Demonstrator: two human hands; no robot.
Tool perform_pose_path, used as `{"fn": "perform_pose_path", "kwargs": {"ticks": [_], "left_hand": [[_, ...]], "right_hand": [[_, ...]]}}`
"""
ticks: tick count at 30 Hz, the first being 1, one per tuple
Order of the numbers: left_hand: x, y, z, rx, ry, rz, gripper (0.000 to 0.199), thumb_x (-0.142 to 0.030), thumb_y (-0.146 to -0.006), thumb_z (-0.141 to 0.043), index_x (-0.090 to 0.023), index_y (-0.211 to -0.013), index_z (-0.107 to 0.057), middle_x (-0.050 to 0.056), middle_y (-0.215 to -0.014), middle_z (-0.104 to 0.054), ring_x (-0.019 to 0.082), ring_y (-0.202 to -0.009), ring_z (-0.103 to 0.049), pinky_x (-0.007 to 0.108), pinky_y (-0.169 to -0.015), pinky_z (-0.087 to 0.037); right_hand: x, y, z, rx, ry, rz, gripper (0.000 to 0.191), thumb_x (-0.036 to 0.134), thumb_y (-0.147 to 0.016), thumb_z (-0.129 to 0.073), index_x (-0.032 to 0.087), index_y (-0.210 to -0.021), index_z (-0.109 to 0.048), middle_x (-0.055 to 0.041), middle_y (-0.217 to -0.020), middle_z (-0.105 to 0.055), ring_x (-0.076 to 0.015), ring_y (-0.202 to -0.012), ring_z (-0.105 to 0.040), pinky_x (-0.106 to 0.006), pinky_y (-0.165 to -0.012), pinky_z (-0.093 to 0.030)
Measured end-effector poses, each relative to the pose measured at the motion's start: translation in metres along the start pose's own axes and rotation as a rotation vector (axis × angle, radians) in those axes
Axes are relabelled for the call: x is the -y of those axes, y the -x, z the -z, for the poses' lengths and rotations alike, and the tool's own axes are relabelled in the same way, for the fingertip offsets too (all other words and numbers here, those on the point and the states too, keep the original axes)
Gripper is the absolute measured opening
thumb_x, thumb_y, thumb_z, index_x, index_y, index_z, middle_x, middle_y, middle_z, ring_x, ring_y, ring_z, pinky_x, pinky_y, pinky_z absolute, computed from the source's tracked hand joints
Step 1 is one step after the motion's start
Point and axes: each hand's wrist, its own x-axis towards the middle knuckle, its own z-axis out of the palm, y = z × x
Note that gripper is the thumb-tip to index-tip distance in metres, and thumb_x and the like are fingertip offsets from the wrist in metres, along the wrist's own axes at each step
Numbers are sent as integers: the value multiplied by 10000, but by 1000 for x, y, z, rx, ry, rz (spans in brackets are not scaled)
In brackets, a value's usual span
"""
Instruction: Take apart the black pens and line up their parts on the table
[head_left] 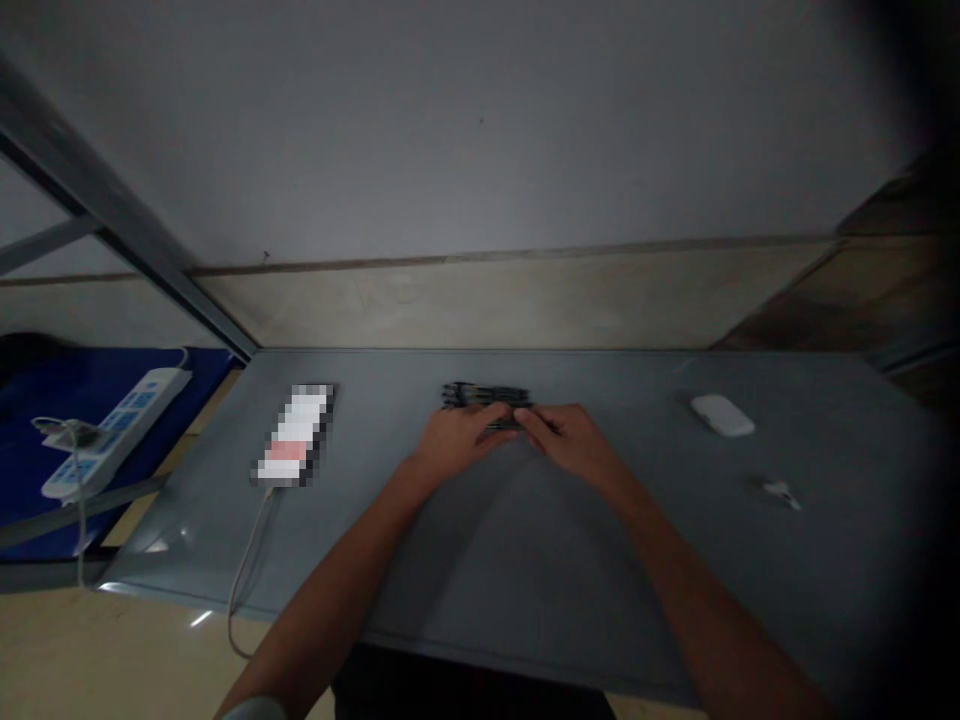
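Observation:
A bundle of thin black rods, possibly pens [484,396], lies on the grey tabletop [480,570] near its far side. My left hand [461,440] and my right hand [570,442] rest palm-down over its near part, fingertips almost meeting. Both hands touch the bundle and hide its near side. Neither hand clearly grips it, and its exact contents are too dark and small to make out.
A blurred phone [294,435] with a white cable [251,560] lies left of my hands. To the right are a white computer mouse [722,415] and a small white item [780,493]. A white power strip [112,430] sits on blue material beyond the table's left edge.

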Motion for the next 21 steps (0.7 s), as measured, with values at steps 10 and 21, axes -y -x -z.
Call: {"fn": "perform_pose_path", "kwargs": {"ticks": [10, 21], "left_hand": [[-5, 2, 0, -24, -79, 24, 457, -559, -1023, -316, -260, -1207, -608, 48, -939, -753, 212, -814, -716, 269, -654, -488], [-5, 2, -6, -3, -108, 27, 460, -531, -1031, -306, -237, -1189, -623, 81, -970, -752, 213, -799, -711, 274, -679, -504]], "right_hand": [[1, 1, -1, -50, 31, 40, 494, 518, -974, -424, 208, -597, -502, 7, -524, -505, -146, -505, -504, -264, -519, -357], [5, 0, 0, -34, 40, 68, 435, 504, -968, -433, 206, -679, -566, -4, -585, -563, -160, -546, -523, -262, -525, -365]]}}
